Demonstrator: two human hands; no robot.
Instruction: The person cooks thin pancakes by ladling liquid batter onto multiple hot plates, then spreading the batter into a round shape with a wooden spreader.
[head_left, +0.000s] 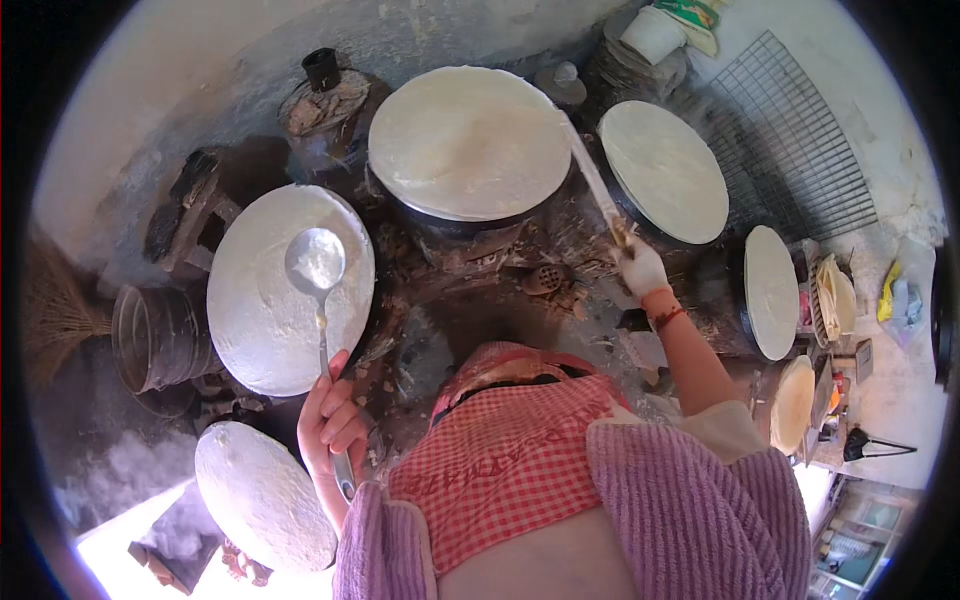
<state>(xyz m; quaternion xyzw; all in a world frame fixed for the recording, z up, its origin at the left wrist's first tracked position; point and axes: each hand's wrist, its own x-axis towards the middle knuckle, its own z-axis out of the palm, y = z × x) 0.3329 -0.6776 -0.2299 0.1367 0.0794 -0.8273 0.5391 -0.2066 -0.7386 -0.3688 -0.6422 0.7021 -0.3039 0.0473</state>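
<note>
My left hand (334, 420) grips the handle of a metal ladle (315, 262) with pale batter in its bowl. The ladle is above the left griddle, where a round pale flatbread (262, 300) covers the surface. My right hand (641, 266), in a whitish glove, holds the brown handle end of a long flat spatula (589, 165). The spatula's far tip meets the right edge of the flatbread (472, 142) on the middle griddle. Another flatbread (664, 172) covers the griddle to the right of the spatula.
Farther right are a flatbread on a griddle (771, 292), a pile of flatbreads (793, 405) and a basket of folded ones (835, 296). Steam rises by the lower-left flatbread (262, 495). A honeycomb coal briquette (546, 280) lies between the stoves. A wire rack (795, 135) leans at the wall.
</note>
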